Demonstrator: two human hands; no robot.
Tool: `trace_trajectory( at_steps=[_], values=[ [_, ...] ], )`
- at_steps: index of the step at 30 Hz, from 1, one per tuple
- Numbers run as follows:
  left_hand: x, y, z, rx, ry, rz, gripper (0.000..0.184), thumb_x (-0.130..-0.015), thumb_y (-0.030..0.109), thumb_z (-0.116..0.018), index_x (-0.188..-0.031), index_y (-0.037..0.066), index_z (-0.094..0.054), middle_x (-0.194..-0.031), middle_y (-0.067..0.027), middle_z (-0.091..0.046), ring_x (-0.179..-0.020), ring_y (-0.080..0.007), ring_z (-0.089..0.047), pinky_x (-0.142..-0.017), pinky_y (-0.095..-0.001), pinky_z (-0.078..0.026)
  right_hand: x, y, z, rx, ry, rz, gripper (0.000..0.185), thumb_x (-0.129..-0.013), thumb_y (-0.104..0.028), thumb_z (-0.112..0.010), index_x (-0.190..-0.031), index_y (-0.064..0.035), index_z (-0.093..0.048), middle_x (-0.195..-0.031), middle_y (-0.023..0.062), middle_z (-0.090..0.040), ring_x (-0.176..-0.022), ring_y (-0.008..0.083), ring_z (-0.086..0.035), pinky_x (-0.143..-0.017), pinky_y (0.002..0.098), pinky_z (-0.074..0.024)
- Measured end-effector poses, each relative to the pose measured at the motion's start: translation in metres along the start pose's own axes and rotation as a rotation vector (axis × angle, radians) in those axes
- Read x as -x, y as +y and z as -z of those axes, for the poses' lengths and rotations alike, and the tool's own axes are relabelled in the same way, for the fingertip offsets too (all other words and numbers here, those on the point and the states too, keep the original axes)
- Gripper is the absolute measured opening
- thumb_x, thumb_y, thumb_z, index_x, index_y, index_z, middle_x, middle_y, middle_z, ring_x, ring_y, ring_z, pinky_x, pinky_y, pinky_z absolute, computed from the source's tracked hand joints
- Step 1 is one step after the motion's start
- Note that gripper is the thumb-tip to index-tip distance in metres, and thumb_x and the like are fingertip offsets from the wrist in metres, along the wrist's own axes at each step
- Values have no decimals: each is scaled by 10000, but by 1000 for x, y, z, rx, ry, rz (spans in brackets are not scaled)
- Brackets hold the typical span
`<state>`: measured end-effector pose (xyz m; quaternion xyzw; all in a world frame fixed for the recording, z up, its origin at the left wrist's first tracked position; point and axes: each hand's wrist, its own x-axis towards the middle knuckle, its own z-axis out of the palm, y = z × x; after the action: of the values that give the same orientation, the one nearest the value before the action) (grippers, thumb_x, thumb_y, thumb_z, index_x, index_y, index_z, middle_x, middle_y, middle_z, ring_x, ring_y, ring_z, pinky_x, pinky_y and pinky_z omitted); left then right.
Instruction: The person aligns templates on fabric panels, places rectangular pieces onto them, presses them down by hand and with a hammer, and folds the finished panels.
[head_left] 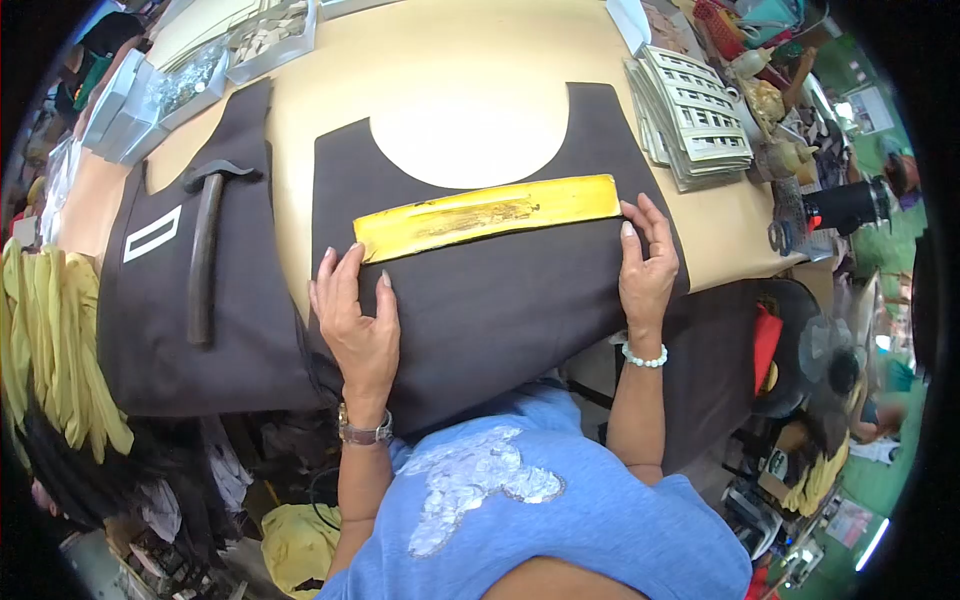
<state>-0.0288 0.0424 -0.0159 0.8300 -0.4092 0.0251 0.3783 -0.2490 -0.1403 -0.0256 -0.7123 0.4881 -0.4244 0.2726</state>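
A yellow strip (480,218) with dark smudges lies across a piece of dark fabric (470,290), just below its curved neckline cut. My left hand (352,315) is at the strip's left end, with fingertips touching its lower corner and the thumb apart on the fabric. At the other end, my right hand (648,262) has its fingertips against the strip's right corner, the thumb apart below them. Both hands look open, fingers stretched out. Left of them, a hammer (206,250) rests on a second dark fabric piece (250,340), beside a small white rectangular frame (153,234).
Stacked cards with cut-out slots (700,120) sit at the table's (450,50) back right. Plastic bins (268,45) of small parts stand back left. Yellow cloth pieces (60,330) hang at the left edge. Scissors (778,237) lie at the right edge.
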Motion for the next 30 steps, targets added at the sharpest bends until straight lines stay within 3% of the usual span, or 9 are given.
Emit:
trace_trajectory(
  at_steps=[5, 15, 21, 24, 27, 30],
  values=[
    [1, -2, -1, 3, -12, -2, 374, -802, 63, -602, -1173, 45, -559, -1198, -112, -580, -1232, -333, -426, -1059, -507, -233, -1, -1, 1, 26, -7, 18, 357, -825, -26, -578, -1179, 5, -544, -1018, 88, -665, -1000, 227, -593, -937, 364, -413],
    [0, -1, -1, 8, -25, -3, 356, -808, 63, -601, -1162, 48, -568, -1196, -115, -580, -1235, -331, -424, -1058, -515, -227, -1, -4, 4, 209, -35, 145, 175, -819, -107, -626, -976, -62, -690, -1047, 55, -662, -1112, 278, -534, -982, 398, -384],
    [0, -2, 0, -2, -31, -8, 357, -811, 68, -601, -1166, 52, -569, -1198, -116, -579, -1235, -334, -424, -1054, -521, -230, -1, -3, 3, 269, -43, 174, 168, -806, -108, -638, -955, -57, -696, -1037, 54, -660, -1098, 279, -537, -976, 402, -387],
    [-1, 2, 1, -63, -19, -29, 349, -803, 40, -615, -1150, 34, -586, -1171, -138, -595, -1206, -333, -455, -1021, -420, -335, -2, -2, 3, 272, -48, 180, 172, -801, -107, -641, -957, -59, -695, -1031, 58, -659, -1090, 282, -540, -974, 405, -388],
    [0, -1, -1, -15, -31, -10, 346, -809, 68, -601, -1154, 52, -579, -1201, -115, -579, -1237, -332, -423, -1053, -520, -232, -2, -2, 3, 255, -52, 183, 171, -798, -109, -644, -952, -56, -696, -1029, 63, -659, -1090, 287, -539, -972, 407, -388],
    [1, -2, -2, -13, -26, -10, 339, -809, 70, -599, -1147, 55, -585, -1205, -113, -578, -1240, -329, -421, -1054, -524, -229, -1, -5, 3, 274, -49, 172, 172, -796, -107, -646, -951, -51, -695, -1026, 69, -659, -1087, 292, -541, -971, 411, -388]
  ],
)
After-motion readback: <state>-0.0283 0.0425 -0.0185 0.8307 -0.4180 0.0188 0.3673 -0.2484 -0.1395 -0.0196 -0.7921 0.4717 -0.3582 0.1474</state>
